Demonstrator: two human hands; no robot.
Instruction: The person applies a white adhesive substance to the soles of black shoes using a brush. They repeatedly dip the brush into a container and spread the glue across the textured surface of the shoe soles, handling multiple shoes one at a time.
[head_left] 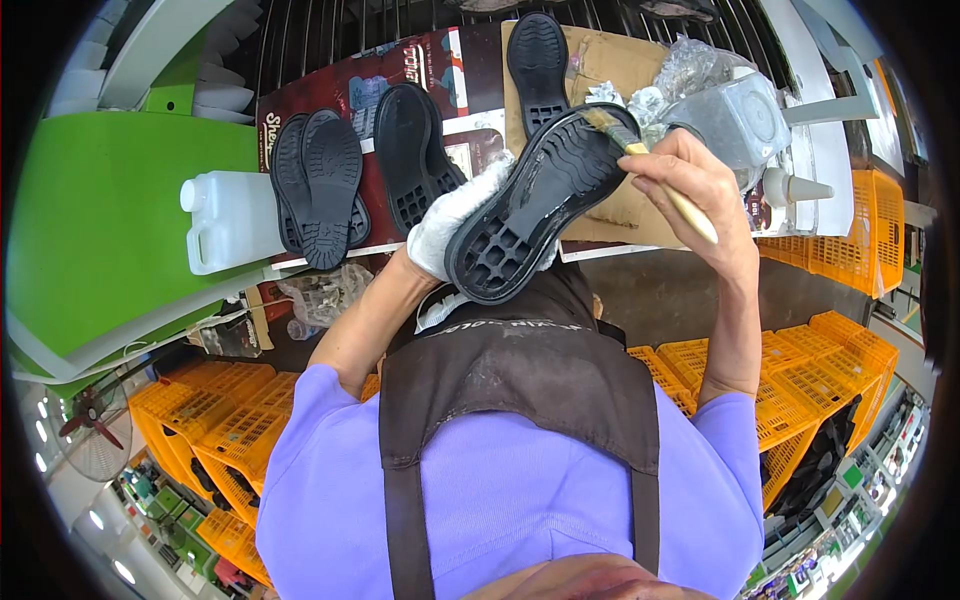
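My left hand [455, 222], in a white glove, grips a black shoe sole [540, 205] by its left side and holds it tilted above the bench edge. The sole's hollow side faces up, with a square grid at the near end and wavy ridges at the far end. In my bare right hand [697, 190] is a paintbrush [688, 213] with a pale wooden handle. Its bristles touch the inside of the sole's far end, near the rim. Wet, shiny streaks show along the sole's edge. Behind it lie another sole [537, 62], overlapping soles [405, 145] and a stacked group [332, 165].
Cardboard [625, 212] covers the bench. A translucent plastic container [735, 122] and crumpled plastic [690, 68] sit right, near a white nozzle bottle [797, 188]. Left stands a white jug [235, 222] beside a green surface [130, 215]. Orange crates [825, 370] stand on both sides behind me.
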